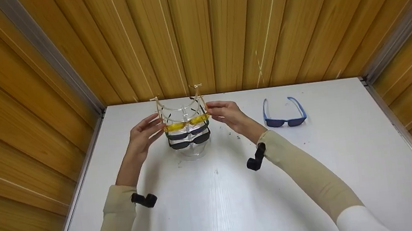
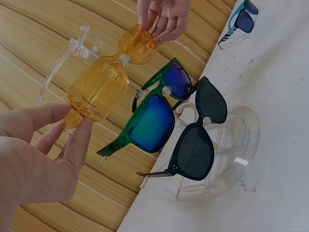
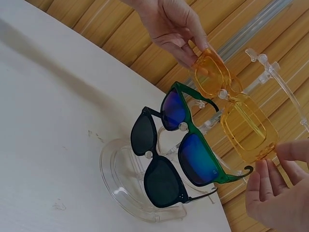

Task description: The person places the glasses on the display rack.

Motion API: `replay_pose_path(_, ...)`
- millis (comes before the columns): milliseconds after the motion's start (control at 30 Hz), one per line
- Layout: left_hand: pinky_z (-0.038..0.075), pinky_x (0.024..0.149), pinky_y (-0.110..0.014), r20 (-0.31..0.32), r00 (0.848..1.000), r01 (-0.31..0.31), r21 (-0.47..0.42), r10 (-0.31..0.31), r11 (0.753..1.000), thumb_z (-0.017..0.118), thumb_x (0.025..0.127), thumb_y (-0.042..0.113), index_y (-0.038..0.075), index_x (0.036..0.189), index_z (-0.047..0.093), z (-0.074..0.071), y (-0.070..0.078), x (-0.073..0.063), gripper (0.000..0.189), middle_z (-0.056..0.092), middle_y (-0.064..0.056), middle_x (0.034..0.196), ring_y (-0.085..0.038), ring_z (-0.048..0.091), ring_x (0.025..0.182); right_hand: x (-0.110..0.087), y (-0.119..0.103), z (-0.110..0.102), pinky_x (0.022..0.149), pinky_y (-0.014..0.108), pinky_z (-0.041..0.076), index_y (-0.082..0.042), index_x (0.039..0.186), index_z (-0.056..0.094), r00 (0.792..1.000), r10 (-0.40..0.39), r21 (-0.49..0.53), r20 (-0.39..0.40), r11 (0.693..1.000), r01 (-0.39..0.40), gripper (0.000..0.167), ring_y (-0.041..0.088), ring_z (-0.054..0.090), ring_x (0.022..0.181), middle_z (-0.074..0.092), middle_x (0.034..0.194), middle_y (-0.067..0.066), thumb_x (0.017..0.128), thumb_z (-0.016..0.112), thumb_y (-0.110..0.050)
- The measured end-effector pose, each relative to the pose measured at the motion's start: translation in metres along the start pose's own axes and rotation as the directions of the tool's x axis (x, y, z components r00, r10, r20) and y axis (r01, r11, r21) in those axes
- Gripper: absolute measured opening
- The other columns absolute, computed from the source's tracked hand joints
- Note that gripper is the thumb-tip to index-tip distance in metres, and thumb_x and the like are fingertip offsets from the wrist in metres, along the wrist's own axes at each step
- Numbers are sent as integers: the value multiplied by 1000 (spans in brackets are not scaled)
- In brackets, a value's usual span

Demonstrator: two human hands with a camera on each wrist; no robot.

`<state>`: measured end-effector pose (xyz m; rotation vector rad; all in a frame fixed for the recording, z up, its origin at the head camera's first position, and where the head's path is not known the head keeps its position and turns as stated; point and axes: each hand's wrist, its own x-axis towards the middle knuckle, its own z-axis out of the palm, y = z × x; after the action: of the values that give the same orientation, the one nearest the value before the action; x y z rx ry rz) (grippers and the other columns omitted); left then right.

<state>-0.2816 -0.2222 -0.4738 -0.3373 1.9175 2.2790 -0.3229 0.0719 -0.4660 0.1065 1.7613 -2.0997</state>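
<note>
My left hand (image 1: 141, 135) pinches one hinge corner of a pair of yellow transparent glasses (image 1: 175, 126). The opposite corner is between the fingertips and thumb of my right hand (image 1: 231, 116). These glasses sit level at an upper tier of a clear plastic display stand (image 1: 194, 156), their bridge at a clear nose peg. Just below them, green-framed sunglasses (image 2: 152, 124) with blue mirrored lenses rest on the stand. Black sunglasses (image 2: 195, 152) occupy the tier beneath those. In the head view, the temples of the yellow glasses point away toward the back wall.
Blue-framed sunglasses (image 1: 286, 122) lie with temples unfolded on the white table (image 1: 216, 203), to the right of the stand. Wood-patterned panels (image 1: 197, 35) rise behind the table's back edge and at both sides. A black wrist camera (image 1: 256, 158) hangs at each sleeve.
</note>
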Motion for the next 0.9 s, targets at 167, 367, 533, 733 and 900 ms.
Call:
replay_pose_path(167,53,109,-35,-3,1000,12,2,-12,1000,65,98,2,10,147,54,-1,-1,-2,51,57,-14,147,-12,69,110,-2,2,0,118,45,45,-1,141,59,1000,10,-6,4,1000,-10,41,20,62,117,62,141,16,100,63,-6)
replay_pose_path(367,53,110,-35,9,1000,17,24,-17,1000,63,99,1,9,147,54,-3,0,-5,50,55,-15,150,-11,69,109,-3,3,0,114,43,49,-1,140,59,1000,12,-22,7,1000,-11,41,18,64,113,64,136,14,100,63,-6)
replay_pose_path(533,52,110,-36,6,1000,13,20,-14,1000,63,99,2,9,148,53,-3,0,-5,50,56,-15,148,-12,69,111,-3,3,-1,111,39,52,-1,142,57,1000,1,-38,16,999,0,41,18,64,114,63,137,15,101,62,-6)
replay_pose_path(733,52,111,-37,-26,1000,11,31,-10,999,65,100,9,12,149,51,-6,-1,-8,51,55,-13,150,-19,65,121,-8,2,-15,114,40,50,-2,148,50,999,6,-54,34,999,-4,46,23,62,122,57,147,20,103,57,-5)
replay_pose_path(900,53,109,-36,-7,1000,11,92,-11,996,66,100,15,10,148,50,-13,-5,-17,50,55,-14,150,-17,65,117,-19,4,-41,116,41,47,-2,150,48,997,13,-108,77,994,-5,45,28,57,133,52,152,20,106,52,-7)
